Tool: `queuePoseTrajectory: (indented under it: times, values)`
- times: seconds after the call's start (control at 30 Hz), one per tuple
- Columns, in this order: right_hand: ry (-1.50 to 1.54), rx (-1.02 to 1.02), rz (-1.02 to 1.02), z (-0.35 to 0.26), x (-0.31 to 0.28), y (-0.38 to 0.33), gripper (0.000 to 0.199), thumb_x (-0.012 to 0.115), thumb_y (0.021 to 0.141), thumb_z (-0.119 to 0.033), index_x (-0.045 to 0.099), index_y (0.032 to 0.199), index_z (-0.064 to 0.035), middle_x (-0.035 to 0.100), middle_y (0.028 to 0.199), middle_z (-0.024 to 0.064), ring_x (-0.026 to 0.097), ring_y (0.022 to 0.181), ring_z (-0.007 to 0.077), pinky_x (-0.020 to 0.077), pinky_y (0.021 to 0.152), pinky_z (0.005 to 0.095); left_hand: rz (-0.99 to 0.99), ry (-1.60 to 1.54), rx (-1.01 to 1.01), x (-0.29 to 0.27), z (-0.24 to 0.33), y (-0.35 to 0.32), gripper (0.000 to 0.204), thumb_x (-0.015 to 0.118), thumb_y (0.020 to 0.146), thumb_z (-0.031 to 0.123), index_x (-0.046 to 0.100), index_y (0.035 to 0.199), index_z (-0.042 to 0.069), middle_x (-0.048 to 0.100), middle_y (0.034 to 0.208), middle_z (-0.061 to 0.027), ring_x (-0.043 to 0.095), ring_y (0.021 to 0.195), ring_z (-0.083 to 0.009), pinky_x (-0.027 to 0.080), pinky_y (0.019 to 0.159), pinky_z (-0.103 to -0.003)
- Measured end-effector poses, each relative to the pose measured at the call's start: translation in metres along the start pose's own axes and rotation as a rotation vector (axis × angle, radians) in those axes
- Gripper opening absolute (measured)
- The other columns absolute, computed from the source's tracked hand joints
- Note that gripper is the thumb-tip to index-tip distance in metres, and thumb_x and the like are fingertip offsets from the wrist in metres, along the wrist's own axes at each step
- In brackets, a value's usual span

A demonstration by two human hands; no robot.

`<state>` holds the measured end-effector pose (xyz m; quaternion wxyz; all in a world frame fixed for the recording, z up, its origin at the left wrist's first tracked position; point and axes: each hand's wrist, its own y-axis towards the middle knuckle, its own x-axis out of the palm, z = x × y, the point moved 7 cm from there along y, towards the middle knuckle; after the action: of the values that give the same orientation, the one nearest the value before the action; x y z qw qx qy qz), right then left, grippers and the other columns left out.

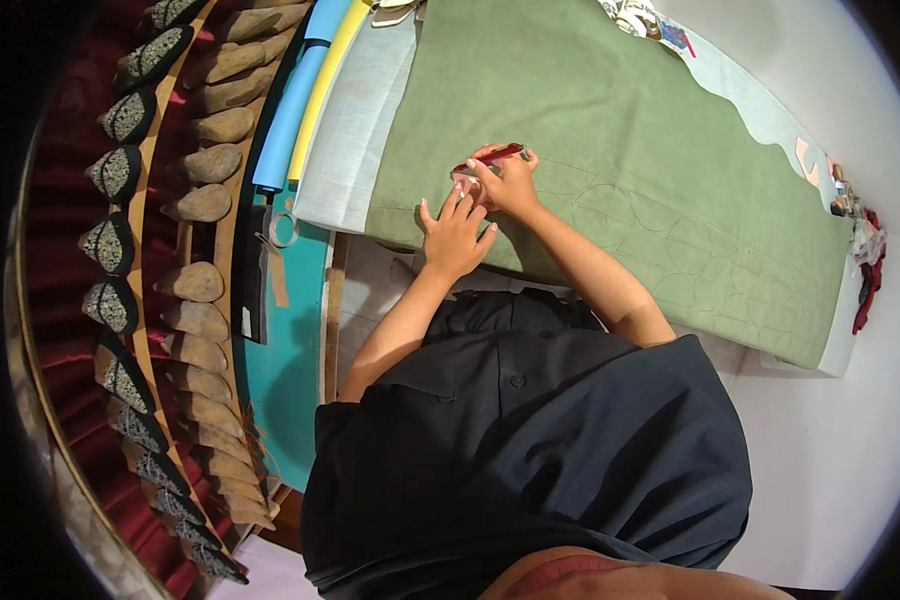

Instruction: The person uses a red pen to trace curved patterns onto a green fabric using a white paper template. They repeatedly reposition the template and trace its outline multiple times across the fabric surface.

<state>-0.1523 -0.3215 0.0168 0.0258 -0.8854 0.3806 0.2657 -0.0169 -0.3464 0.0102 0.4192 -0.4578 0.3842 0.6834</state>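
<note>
A large olive-green sheet (570, 90), looking like suede or leather, covers the table before me. My right hand (513, 187) grips a slim dark-red pen (502, 154) near the sheet's left front part. Beside it, my left hand (453, 237) lies with fingers spread, its fingertips on a small pinkish pattern piece (472, 188). The piece rests on the green sheet and is partly covered by both hands. Faint curved outlines (660, 235) run along the sheet's near edge, to the right of my hands.
On the left stand racks with several wooden shoe lasts (205, 203) and black patterned shoe pieces (110, 243). Blue (292, 110) and yellow rolls (322, 85) lie beside a tape roll (284, 231) on a teal surface (295, 400). Small items (635, 15) sit along the far edge.
</note>
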Motion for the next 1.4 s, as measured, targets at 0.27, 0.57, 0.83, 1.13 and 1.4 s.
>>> queuePoseTrajectory:
  times: [0.27, 0.57, 0.83, 1.13, 1.4]
  values:
    - [0.008, 0.016, 0.036, 0.007, 0.004, 0.000, 0.023, 0.064, 0.086, -0.033, 0.072, 0.087, -0.0113, 0.069, 0.098, 0.0027, 0.060, 0.100, 0.0222, 0.0166, 0.099, 0.0602, 0.018, -0.004, 0.003, 0.002, -0.002, -0.001, 0.031, 0.057, 0.086, 0.039, 0.061, 0.105, 0.014, 0.054, 0.128, -0.0067, 0.038, 0.134, -0.0262, 0.017, 0.100, -0.072]
    - [0.010, 0.013, 0.003, 0.007, 0.006, 0.000, 0.024, 0.064, 0.087, -0.034, 0.072, 0.085, -0.0117, 0.069, 0.098, 0.0002, 0.060, 0.100, 0.0224, 0.0157, 0.099, 0.0619, 0.047, 0.000, 0.010, 0.001, -0.001, -0.001, 0.031, 0.057, 0.086, 0.038, 0.061, 0.105, 0.015, 0.055, 0.127, -0.0062, 0.038, 0.134, -0.0267, 0.017, 0.099, -0.072]
    - [-0.157, -0.082, -0.026, 0.008, -0.003, 0.005, 0.025, 0.060, 0.089, -0.036, 0.073, 0.085, -0.0143, 0.069, 0.095, -0.0011, 0.056, 0.105, 0.0201, 0.0143, 0.100, 0.0658, 0.008, 0.022, 0.003, 0.004, -0.002, 0.001, 0.030, 0.057, 0.087, 0.037, 0.062, 0.108, 0.016, 0.053, 0.132, -0.0049, 0.038, 0.135, -0.0252, 0.018, 0.099, -0.071]
    - [-0.211, -0.044, 0.024, 0.031, -0.053, -0.022, 0.023, 0.059, 0.090, -0.034, 0.072, 0.086, -0.0162, 0.067, 0.100, -0.0011, 0.055, 0.108, 0.0198, 0.0129, 0.101, 0.0650, -0.027, -0.008, -0.008, 0.006, -0.002, 0.000, 0.038, 0.055, 0.089, 0.033, 0.058, 0.126, 0.025, 0.045, 0.143, -0.0019, 0.035, 0.137, -0.0235, 0.012, 0.101, -0.071]
    - [-0.226, 0.025, 0.186, 0.041, -0.075, -0.056, 0.021, 0.059, 0.091, -0.029, 0.071, 0.085, -0.0127, 0.066, 0.101, 0.0008, 0.055, 0.111, 0.0206, 0.0124, 0.101, 0.0628, -0.048, 0.029, 0.041, 0.002, -0.004, 0.003, 0.040, 0.054, 0.086, 0.028, 0.059, 0.126, 0.027, 0.048, 0.141, -0.0020, 0.039, 0.133, -0.0238, 0.016, 0.100, -0.069]
